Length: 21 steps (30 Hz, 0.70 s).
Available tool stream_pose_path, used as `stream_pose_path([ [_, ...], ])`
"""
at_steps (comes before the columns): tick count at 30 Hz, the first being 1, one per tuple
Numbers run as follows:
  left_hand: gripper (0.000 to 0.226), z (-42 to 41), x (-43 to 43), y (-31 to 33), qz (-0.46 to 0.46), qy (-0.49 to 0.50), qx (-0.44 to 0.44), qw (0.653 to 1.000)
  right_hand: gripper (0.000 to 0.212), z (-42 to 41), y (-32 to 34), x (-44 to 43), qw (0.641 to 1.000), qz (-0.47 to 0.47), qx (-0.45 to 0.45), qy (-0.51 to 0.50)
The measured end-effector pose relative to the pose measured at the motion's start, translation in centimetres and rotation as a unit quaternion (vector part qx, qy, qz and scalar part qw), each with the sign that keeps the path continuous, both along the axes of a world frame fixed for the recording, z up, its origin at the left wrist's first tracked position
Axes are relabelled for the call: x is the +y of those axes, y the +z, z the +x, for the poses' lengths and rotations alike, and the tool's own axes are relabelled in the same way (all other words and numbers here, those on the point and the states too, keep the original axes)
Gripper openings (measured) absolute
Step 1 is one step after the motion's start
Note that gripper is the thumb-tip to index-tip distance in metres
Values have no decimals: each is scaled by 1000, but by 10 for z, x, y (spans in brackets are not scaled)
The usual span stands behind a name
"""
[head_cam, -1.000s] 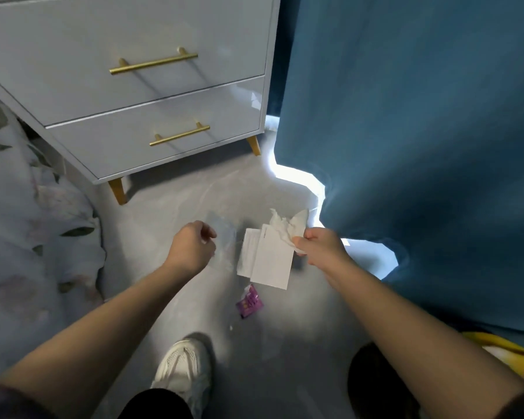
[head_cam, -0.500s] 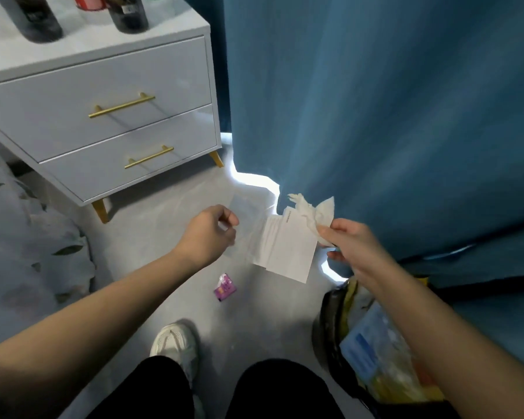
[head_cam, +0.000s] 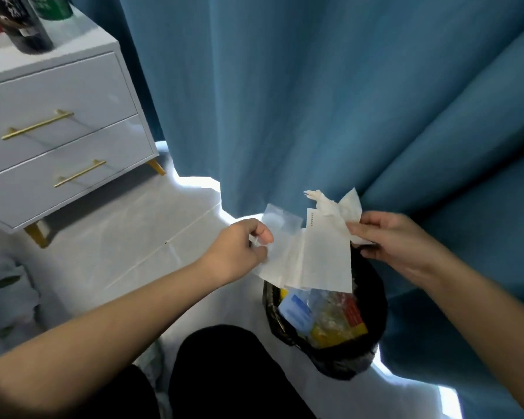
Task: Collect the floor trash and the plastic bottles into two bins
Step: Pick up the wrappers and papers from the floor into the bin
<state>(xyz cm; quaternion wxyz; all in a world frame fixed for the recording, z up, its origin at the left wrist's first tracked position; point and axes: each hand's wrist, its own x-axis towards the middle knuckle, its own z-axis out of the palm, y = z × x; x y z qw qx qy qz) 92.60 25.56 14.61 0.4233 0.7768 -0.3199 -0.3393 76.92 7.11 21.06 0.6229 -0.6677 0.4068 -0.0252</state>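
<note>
Shifted right since half a second ago, bringing both hands and their litter above the bin (head_cam: 372, 297); lost sight of the pink wrapper left on the floor (head_cam: 133, 237). Pinching a clear film (head_cam: 280, 225) with the left hand (head_cam: 242, 246), thumb against curled fingers. Pinching a crumpled tissue (head_cam: 339, 207) and white paper slips (head_cam: 324, 258) with the right hand (head_cam: 397, 240), slips dangling over the bin's open mouth. Black-lined bin, standing on the floor against a blue curtain (head_cam: 315, 101), already part full of coloured packets. Probably about to let go. Possible trouble: drifting of such light pieces past the rim or under the curtain if dropped from this height; clinging of film to fingers; film held nearer the rim than the middle.
</note>
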Motion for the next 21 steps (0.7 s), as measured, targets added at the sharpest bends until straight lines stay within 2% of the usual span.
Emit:
stream_pose_path([
  [4, 26, -31, -22, -1, -8, -71, 29, 997, 4, -26, 11, -9, 999, -31, 25, 30],
  [8, 24, -56, -47, -18, 1, -119, 20, 993, 6, -43, 3, -19, 995, -74, 57, 32],
  [11, 30, -65, -61, -41, 83, -158, -1, 984, 5, -50, -39, -25, 989, -104, 108, 6],
  [15, 46, -66, -68, -78, 222, -248, -42, 942, 9, -53, -120, -25, 965, -175, 196, 4],
  [18, 46, -68, -70, -91, 253, -291, -118, 915, 9, -50, -162, -20, 941, -224, 253, 20],
  [21, 46, -61, -69, -95, 280, -334, -262, 861, 11, -41, -174, -13, 919, -269, 286, 44],
])
